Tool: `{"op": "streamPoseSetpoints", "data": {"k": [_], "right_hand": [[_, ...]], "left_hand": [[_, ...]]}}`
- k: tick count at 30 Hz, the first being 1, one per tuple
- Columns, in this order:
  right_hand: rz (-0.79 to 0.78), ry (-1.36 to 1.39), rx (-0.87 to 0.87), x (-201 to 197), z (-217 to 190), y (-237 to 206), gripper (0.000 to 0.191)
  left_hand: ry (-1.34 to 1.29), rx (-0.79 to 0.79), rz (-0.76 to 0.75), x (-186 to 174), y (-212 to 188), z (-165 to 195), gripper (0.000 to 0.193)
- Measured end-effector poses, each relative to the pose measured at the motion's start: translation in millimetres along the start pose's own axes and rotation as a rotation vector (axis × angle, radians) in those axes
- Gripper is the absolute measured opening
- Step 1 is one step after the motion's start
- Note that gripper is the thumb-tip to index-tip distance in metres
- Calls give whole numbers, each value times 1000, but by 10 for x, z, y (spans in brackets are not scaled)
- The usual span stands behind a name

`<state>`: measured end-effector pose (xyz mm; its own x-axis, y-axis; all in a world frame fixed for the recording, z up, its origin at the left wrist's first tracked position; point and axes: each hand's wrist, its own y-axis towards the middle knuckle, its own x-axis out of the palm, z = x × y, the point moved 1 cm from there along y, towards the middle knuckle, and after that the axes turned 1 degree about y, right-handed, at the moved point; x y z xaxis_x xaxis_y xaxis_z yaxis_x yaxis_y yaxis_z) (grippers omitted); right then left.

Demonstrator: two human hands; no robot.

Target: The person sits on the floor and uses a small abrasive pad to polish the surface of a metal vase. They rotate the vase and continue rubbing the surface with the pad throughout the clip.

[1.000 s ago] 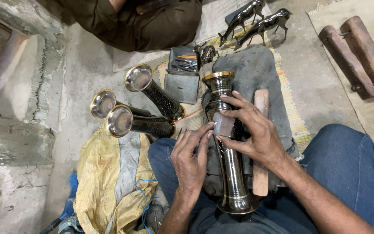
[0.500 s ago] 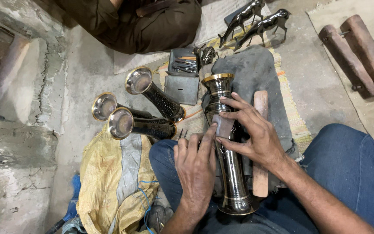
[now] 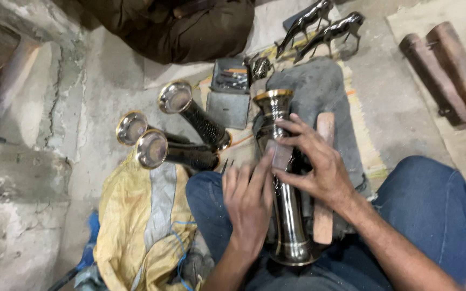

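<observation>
While the tall dark polished metal vase with a gold rim (image 3: 286,205) lies lengthwise across the lap, its flared mouth pointing away and its base down near the belly, both hands are on it; the right hand (image 3: 316,164) has fingers spread and curled over the upper neck, pressing a small pale strip, can't tell what it is, against the metal; so it's a loose grasp, not a clenched fist; the left hand (image 3: 248,200) is pretty much flat and open, fingers together, resting along the left side of the vase body, touching rather than gripping. A wooden stick (image 3: 323,183) sits just beside the vase on the right, partly under the right wrist; a grey cloth (image 3: 324,91) is under the vase's mouth end. Off to the left on the floor are three similar dark vases (image 3: 182,132) lying on their sides, next to a yellow cloth (image 3: 141,226); a small grey box of tools (image 3: 229,91) sits beyond them, with two dark metal animal figures (image 3: 324,27) further back.
</observation>
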<state>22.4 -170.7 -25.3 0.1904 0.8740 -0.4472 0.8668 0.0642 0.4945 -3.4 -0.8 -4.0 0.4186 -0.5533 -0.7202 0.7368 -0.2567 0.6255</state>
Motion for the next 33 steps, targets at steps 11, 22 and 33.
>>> {"op": "streamPoseSetpoints", "data": {"k": [11,22,33], "right_hand": [[0,7,4,-17,-34,24,55],[9,-9,-3,1,-11,-8,53],[20,9,-15,4,-5,26,52]], "left_hand": [[78,-21,-70,-56,-4,-18,51],[57,-35,-36,-16,9,-87,44],[74,-62,-40,-13,22,-90,29]]}}
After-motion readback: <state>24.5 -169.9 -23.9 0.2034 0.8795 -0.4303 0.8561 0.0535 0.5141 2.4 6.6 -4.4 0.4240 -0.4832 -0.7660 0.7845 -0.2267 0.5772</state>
